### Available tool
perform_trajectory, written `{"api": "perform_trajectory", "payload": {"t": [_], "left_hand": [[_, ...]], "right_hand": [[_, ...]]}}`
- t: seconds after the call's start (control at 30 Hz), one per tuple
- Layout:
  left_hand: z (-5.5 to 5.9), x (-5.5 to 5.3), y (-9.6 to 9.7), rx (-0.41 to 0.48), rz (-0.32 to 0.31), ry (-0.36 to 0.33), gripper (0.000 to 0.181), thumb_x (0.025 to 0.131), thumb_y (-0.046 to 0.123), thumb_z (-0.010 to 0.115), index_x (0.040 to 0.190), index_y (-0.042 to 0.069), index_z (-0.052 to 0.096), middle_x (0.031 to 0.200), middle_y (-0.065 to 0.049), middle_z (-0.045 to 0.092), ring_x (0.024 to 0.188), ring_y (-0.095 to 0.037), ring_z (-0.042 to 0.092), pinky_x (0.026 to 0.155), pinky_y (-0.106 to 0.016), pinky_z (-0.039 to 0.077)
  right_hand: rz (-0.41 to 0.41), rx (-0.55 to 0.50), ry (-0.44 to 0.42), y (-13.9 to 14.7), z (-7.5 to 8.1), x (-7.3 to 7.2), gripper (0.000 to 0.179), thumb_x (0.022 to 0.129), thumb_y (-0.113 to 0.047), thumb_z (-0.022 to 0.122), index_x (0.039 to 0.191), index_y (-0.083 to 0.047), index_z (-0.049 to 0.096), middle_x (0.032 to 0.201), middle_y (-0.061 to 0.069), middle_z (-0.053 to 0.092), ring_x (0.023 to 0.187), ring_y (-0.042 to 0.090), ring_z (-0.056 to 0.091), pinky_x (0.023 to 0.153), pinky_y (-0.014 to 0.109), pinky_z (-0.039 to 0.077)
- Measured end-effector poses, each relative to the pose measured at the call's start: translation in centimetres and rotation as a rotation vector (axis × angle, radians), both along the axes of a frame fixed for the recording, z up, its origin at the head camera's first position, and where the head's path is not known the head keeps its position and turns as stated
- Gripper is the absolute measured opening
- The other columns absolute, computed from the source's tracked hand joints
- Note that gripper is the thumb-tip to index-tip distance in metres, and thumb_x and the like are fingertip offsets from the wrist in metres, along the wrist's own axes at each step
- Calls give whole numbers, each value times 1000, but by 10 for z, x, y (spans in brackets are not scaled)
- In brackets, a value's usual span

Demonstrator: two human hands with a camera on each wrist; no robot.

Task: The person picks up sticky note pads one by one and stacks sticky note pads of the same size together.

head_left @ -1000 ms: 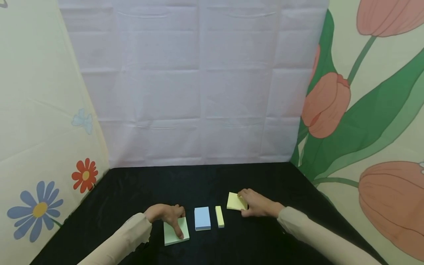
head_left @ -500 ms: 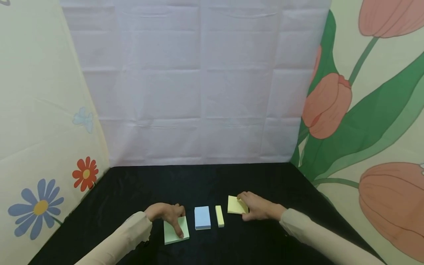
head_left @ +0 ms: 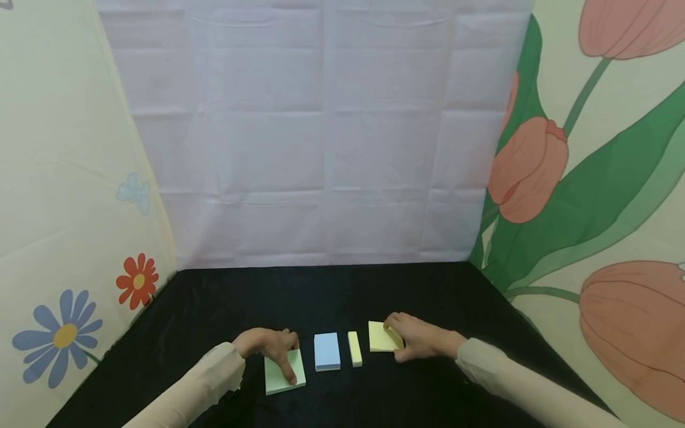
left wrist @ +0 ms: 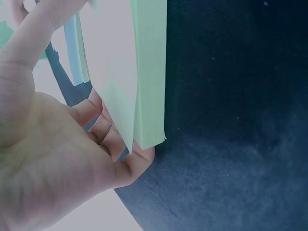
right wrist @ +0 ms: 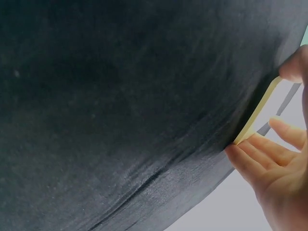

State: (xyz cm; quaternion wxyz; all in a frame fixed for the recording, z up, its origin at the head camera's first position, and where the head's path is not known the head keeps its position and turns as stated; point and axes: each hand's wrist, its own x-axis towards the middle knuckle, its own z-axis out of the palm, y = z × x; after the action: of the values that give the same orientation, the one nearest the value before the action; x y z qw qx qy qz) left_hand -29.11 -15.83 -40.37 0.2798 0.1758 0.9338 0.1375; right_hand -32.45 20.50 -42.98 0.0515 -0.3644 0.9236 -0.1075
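Note:
Four pads of sticky notes, several colours in all, lie in a rough row on the black cloth in the head view. At the left end, my left hand (head_left: 272, 346) spans the light green pad (head_left: 275, 380), thumb over its top and fingertips at its far edge. The left wrist view shows fingers curled against the corner of the green pad (left wrist: 151, 77), its top sheet slightly lifted. On the right, my right hand (head_left: 420, 339) grips the square yellow pad (head_left: 381, 337) between thumb and fingers; its edge (right wrist: 255, 115) shows in the right wrist view.
Between the hands lie a blue pad (head_left: 327, 351) and a narrow yellow pad (head_left: 355, 349), side by side. Black cloth (head_left: 321, 297) covers the table. A white curtain (head_left: 326, 148) hangs behind, with flower-printed cloths on both sides.
My right hand has brought the square yellow pad slightly nearer and turned it straighter, beside the narrow yellow pad. The left hand and the green pad have stayed put.

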Motion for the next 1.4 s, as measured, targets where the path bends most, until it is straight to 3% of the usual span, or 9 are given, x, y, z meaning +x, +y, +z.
{"api": "perform_trajectory", "payload": {"t": [0.4, 0.8, 1.03, 1.2, 1.4], "left_hand": [[-1, 0, 0, 12, -1, -4, 48, 76, 25, 85, 112, 17, 54, 102, -1, 45, 89, -20, 45, 81, -35, 42], [-2, 1, -1, 30, 2, 4, 47, 75, 25, 85, 111, 17, 56, 100, 1, 47, 87, -20, 46, 78, -34, 42], [-1, 2, -1, 38, 3, 6, 48, 75, 25, 85, 113, 16, 57, 100, 1, 47, 87, -20, 46, 78, -34, 43], [0, 1, 0, 18, 5, 4, 48, 76, 25, 85, 113, 16, 56, 101, 0, 47, 88, -20, 46, 80, -35, 43], [-1, 0, -1, 17, 0, 5, 48, 75, 25, 85, 113, 16, 56, 101, 0, 46, 89, -20, 45, 81, -36, 42]], "right_hand": [[80, 1, 37, 0, -2, 6, 62, 77, -25, 75, 131, -4, 52, 124, 7, 51, 100, 14, 50, 82, 32, 46], [76, 28, 31, -1, -2, 12, 68, 79, -26, 75, 137, -2, 50, 129, 9, 50, 105, 16, 51, 83, 33, 47], [66, 56, 2, -2, 0, 12, 67, 80, -28, 75, 137, -5, 49, 129, 6, 49, 104, 13, 49, 84, 31, 46], [106, 17, -19, 1, -2, 9, 65, 81, -27, 75, 137, -5, 50, 127, 4, 47, 103, 12, 46, 82, 29, 45], [98, -17, -62, 4, -4, 8, 65, 84, -26, 72, 140, -4, 47, 132, 4, 44, 111, 16, 45, 88, 32, 45]]}}
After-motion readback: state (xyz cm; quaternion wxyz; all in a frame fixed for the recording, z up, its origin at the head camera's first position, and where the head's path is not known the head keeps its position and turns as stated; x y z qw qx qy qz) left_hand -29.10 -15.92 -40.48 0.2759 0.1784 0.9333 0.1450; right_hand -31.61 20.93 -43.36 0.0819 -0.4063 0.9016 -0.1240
